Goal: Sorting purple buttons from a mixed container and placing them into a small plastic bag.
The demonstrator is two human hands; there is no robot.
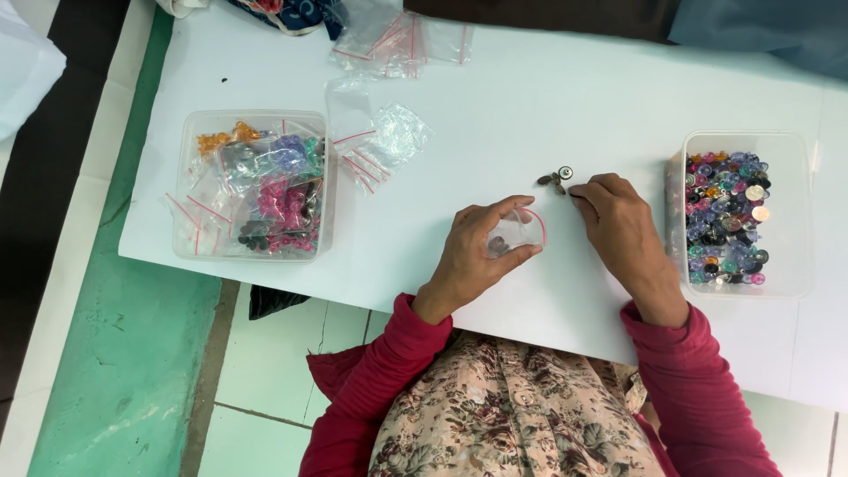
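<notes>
My left hand [477,252] holds a small clear zip bag [517,231] with a red strip open on the white table [548,115]; a few dark buttons lie inside it. My right hand [623,225] rests just to the right, fingertips touching the table beside a small cluster of dark metal buttons [555,179]. Whether a button sits between those fingertips is hidden.
A clear tub [799,221] of mixed coloured buttons stands at the right. Another clear tub [190,190] at the left holds filled bags of sorted buttons. Empty zip bags [380,141] lie in the middle, with more zip bags [402,40] at the far edge.
</notes>
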